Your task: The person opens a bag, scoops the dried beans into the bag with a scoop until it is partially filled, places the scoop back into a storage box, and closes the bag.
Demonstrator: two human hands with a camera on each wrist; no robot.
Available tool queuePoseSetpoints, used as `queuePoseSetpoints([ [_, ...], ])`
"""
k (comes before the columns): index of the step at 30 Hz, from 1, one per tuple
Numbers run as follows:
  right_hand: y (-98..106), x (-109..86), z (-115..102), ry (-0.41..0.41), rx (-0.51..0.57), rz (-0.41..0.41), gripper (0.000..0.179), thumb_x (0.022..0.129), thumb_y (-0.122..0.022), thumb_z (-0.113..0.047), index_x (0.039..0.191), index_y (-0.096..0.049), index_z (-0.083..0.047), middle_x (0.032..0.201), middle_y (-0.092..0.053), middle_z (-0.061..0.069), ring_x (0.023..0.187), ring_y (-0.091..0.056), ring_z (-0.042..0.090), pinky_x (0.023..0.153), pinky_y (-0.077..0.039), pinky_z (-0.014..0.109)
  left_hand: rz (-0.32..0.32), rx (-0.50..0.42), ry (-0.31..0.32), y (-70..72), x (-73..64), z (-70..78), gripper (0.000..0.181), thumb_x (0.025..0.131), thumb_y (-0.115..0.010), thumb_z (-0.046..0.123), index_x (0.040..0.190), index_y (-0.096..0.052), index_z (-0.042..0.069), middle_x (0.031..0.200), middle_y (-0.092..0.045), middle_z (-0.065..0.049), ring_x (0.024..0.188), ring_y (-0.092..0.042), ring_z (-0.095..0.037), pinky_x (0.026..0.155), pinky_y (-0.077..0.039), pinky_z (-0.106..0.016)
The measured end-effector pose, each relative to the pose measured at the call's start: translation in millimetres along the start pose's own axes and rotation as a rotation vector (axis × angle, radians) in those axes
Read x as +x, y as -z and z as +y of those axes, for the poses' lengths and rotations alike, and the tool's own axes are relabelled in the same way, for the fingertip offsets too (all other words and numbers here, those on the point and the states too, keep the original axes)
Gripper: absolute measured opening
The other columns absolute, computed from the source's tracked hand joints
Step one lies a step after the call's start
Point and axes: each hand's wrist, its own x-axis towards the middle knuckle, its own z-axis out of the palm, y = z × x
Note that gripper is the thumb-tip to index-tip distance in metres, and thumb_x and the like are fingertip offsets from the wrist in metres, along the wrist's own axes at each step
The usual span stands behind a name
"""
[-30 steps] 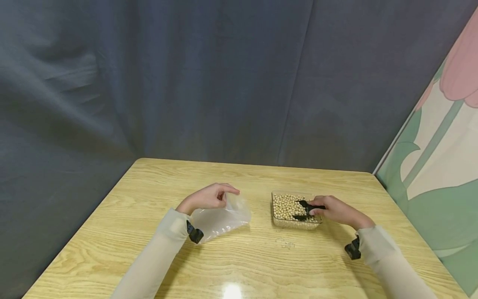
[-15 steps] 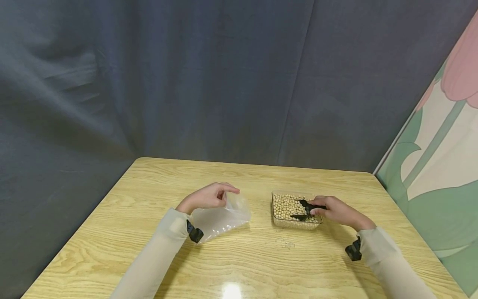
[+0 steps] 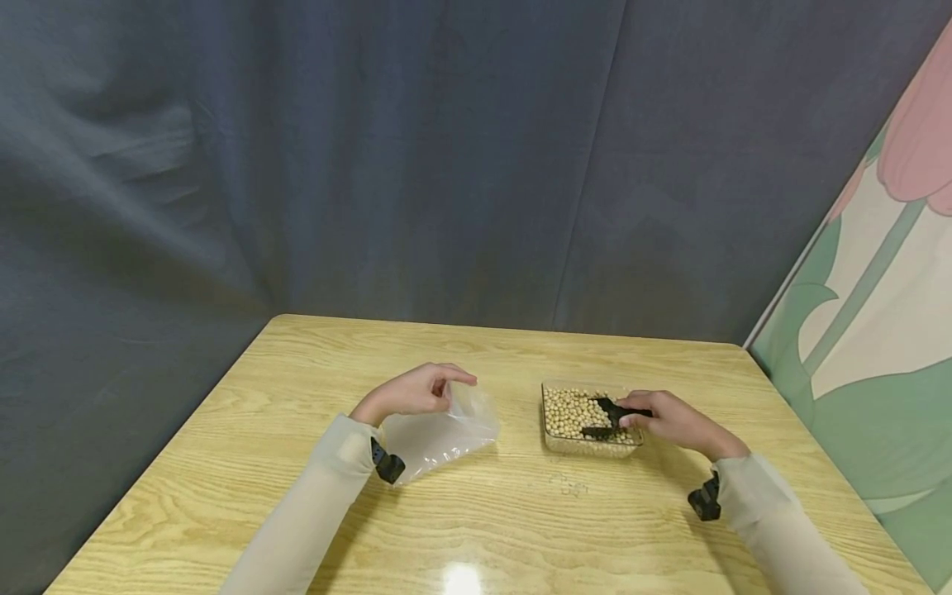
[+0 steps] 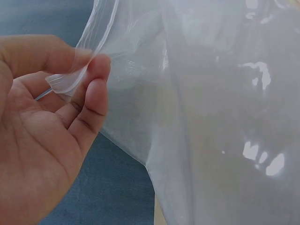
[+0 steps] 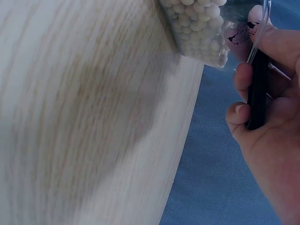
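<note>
My left hand (image 3: 412, 392) pinches the edge of a clear plastic zip bag (image 4: 225, 103) between thumb and fingers. From that edge the bag (image 3: 439, 442) hangs down to the table. Its zip strip shows at my fingertips in the left wrist view. My right hand (image 3: 673, 420) grips the black handle (image 5: 258, 93) of a scoop (image 3: 614, 413). The scoop's head lies among pale round beans (image 3: 571, 409) and is partly buried. These beans nearly fill a clear rectangular container (image 3: 591, 449), seen only in part in the right wrist view.
A small clear, crinkled patch (image 3: 568, 484) lies on the wooden table (image 3: 513, 529) in front of the container. Behind the table hangs a dark blue curtain (image 3: 461, 165). A wall with a flower pattern (image 3: 885, 347) stands to the right.
The scoop's head has shifted very slightly among the beans, with my right hand still on its handle. My left hand and the bag have hardly moved.
</note>
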Motion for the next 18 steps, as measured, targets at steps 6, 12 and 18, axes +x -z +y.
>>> queuePoseSetpoints([
  [6, -2.3, -1.2, 1.0, -0.023, -0.007, 0.015, 0.041, 0.095, -0.057, -0.015, 0.126, -0.057, 0.011, 0.115, -0.062, 0.020, 0.089, -0.064, 0.018, 0.072, -0.051, 0.031, -0.005, -0.003, -0.002, -0.7, -0.8, -0.5, 0.051, 0.089, -0.051, -0.005, 0.139, -0.050, 0.002, 0.133, -0.052, -0.017, 0.057, -0.035, -0.008, 0.059, -0.034, -0.022],
  [12, -3.1, -2.4, 1.1, -0.022, 0.001, 0.031, 0.041, 0.095, -0.057, -0.014, 0.126, -0.056, 0.013, 0.113, -0.062, 0.020, 0.080, -0.061, 0.011, 0.068, -0.047, 0.028, -0.004, -0.001, 0.007, -1.1, -0.8, -1.7, 0.051, 0.089, -0.051, -0.005, 0.139, -0.050, 0.003, 0.131, -0.052, -0.016, 0.058, -0.036, -0.008, 0.059, -0.034, -0.022],
  [18, -4.0, -2.2, 0.2, -0.034, 0.007, 0.052, 0.042, 0.094, -0.058, -0.015, 0.126, -0.056, 0.012, 0.120, -0.060, 0.026, 0.077, -0.059, 0.007, 0.066, -0.044, 0.028, -0.001, -0.012, 0.008, -0.9, -0.8, -1.3, 0.050, 0.088, -0.052, -0.005, 0.138, -0.050, 0.002, 0.130, -0.053, -0.017, 0.060, -0.038, -0.009, 0.060, -0.035, -0.023],
])
